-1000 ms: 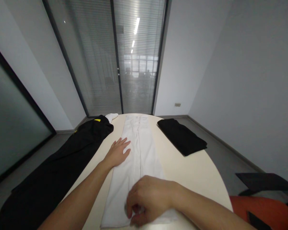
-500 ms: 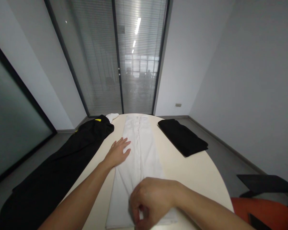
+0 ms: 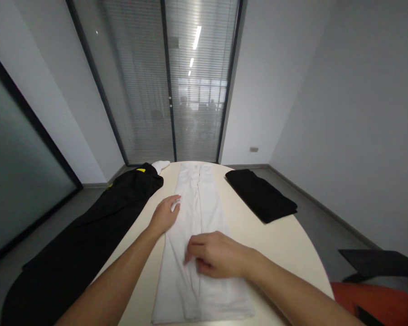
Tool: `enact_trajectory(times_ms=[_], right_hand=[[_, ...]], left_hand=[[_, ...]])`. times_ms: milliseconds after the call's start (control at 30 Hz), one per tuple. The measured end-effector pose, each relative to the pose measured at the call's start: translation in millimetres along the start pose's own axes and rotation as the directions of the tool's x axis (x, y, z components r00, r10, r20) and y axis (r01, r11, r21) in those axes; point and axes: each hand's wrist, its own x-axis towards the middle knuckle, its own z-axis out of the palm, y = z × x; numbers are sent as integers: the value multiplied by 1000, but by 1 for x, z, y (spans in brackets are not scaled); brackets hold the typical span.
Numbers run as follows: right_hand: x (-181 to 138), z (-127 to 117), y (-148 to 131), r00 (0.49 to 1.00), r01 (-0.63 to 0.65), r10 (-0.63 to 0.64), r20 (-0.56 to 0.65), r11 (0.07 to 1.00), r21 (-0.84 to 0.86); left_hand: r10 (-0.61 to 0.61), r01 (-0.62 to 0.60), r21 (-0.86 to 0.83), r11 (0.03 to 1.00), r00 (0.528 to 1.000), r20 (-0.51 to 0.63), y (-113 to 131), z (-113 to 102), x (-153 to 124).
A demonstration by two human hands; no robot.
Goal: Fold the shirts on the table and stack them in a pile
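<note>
A pair of white trousers (image 3: 209, 203) lies lengthwise on the table, waistband at the far end and hems towards me, with creases running down the middle. At its left edge, about halfway up, my left hand (image 3: 165, 215) rests with thumb and fingers apart, touching the fabric. Over the lower half of the trousers hovers my right hand (image 3: 216, 256), its fingers loosely bent, apart and slightly blurred, with nothing seen in them. Whether its fingertips touch the cloth I cannot tell.
A folded black garment (image 3: 260, 194) lies on the right of the round cream table (image 3: 275, 253). Along the left edge hangs a black garment (image 3: 98, 226) with yellow marks, next to a white cloth (image 3: 161, 165). An orange chair (image 3: 374, 301) stands at lower right.
My right hand has moved away from me, up from the hems over the trouser legs. My left hand has drawn slightly left, its fingers less spread.
</note>
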Motion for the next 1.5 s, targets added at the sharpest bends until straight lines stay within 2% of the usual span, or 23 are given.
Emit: enact_trajectory(times_ms=[167,300,400,567,733,900,1133,1200,1300,1500], right_hand=[[3,5,21,994,-50,38,-99,991,-125],[5,7,24,991,-36,18,-131,989,-142],[4,3,23,993,-9,-7,-114,991,-135],[1,-4,21,997,6,-15,-70,992,-124],[0,-5,12,995,103,-104,-7,991,-83],[1,9,2,980,194,-193,44,981,-15],[4,21,-3,969,231,-237,75,969,82],[4,18,-6,972,224,-227,60,973,57],[5,17,-10,962,274,-271,42,959,-69],[12,29,-20,886,438,-463,-3,841,-317]], left_hand=[[-116,116,-67,991,993,-6,0,-2,-1],[-141,142,-78,987,990,9,0,-3,-2],[-114,114,-9,993,993,28,-3,-1,-3],[9,-14,125,992,999,42,-8,2,-6],[-11,11,67,998,1000,3,-9,2,-3],[-20,19,39,999,1000,11,-8,2,-2],[-22,22,35,999,1000,9,-10,2,-2],[-32,32,27,999,999,7,-10,2,-2],[-45,45,22,999,999,11,-9,2,-2],[-45,44,22,999,999,8,-8,2,-2]])
